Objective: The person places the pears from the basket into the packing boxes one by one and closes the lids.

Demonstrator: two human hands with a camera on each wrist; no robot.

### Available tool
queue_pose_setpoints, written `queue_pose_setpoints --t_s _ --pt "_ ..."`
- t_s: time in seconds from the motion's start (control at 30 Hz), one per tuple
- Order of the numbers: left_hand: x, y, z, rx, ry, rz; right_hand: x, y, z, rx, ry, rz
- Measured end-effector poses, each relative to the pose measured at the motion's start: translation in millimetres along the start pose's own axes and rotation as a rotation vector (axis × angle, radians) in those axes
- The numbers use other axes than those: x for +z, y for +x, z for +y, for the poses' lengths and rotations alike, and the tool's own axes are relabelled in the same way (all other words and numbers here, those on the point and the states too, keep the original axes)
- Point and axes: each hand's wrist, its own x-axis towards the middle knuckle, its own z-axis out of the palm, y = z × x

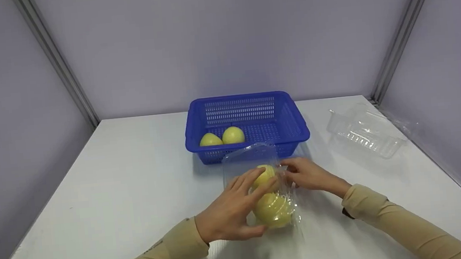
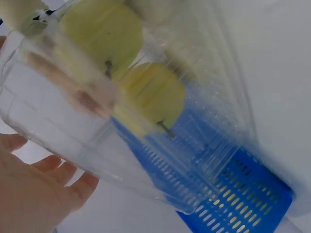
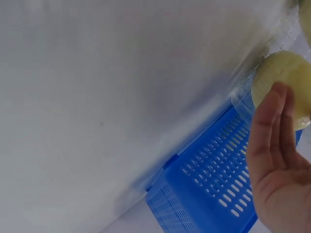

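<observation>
A clear plastic clamshell box (image 1: 234, 167) lies in front of the blue basket, overlapping its front wall in the head view. Inside are two round yellow-green fruits, a nearer one (image 1: 273, 212) and a farther one (image 1: 263, 176); dark stems show on them in the left wrist view. My left hand (image 1: 233, 205) reaches across the box from the left, fingers spread, its fingertips right at the plastic edge. From the other side, my right hand (image 1: 308, 173) has its fingertips at the box's right edge, beside the farther fruit. Its fingers look nearly straight in the right wrist view.
The blue slotted basket (image 1: 190, 129) stands at the back of the white table (image 1: 106, 200), with two more yellow-green fruits (image 1: 233, 135) in it. Another clear plastic container (image 1: 368, 133) lies near the right edge. Grey walls rise behind and at both sides.
</observation>
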Motion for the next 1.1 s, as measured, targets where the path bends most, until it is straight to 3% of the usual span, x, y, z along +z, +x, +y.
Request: queue_pose_setpoints --t_s 0.2,0.47,0.93,1.1 --pt "6.7 -0.9 0.7 0.043 0.033 -0.011 -3.1 6.1 0.3 0.081 0.055 0.124" --pt "14.3 -2.6 1.1 0.09 0.058 -0.073 -3.0 21.8 -3.7 0.159 0.172 0.13" --pt "8.7 -9.4 -9.2 0.182 0.046 -0.047 -4.1 31.2 -5.1 0.194 0.095 0.128" --pt "5.9 -14.3 -11.7 0.138 0.016 -0.063 -8.1 29.1 -2.8 0.19 0.064 0.145"
